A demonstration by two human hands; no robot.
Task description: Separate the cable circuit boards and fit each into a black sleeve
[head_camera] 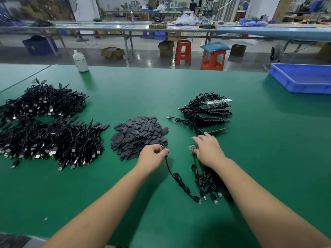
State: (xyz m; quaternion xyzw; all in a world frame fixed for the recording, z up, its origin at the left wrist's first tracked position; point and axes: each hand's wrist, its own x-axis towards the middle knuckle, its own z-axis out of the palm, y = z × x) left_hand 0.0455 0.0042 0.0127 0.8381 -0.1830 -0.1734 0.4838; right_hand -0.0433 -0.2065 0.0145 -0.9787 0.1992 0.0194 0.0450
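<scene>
On a green worktable (125,90) in a factory hall, with red stools (182,51) standing across the aisle, a person is sorting cabled parts. The left hand (152,158) is pinching a small circuit board (163,147) between curled fingers at the near edge of the heap of black sleeves (138,136), its cable (179,181) trailing toward the viewer. The right hand (208,150) is lying with fingers spread and relaxed, touching another small board (192,147) above a loose bundle of cables (206,183). Just beyond it, a stack of unseparated boards (213,115) is sitting, and finished cables (44,122) are piling up far left.
</scene>
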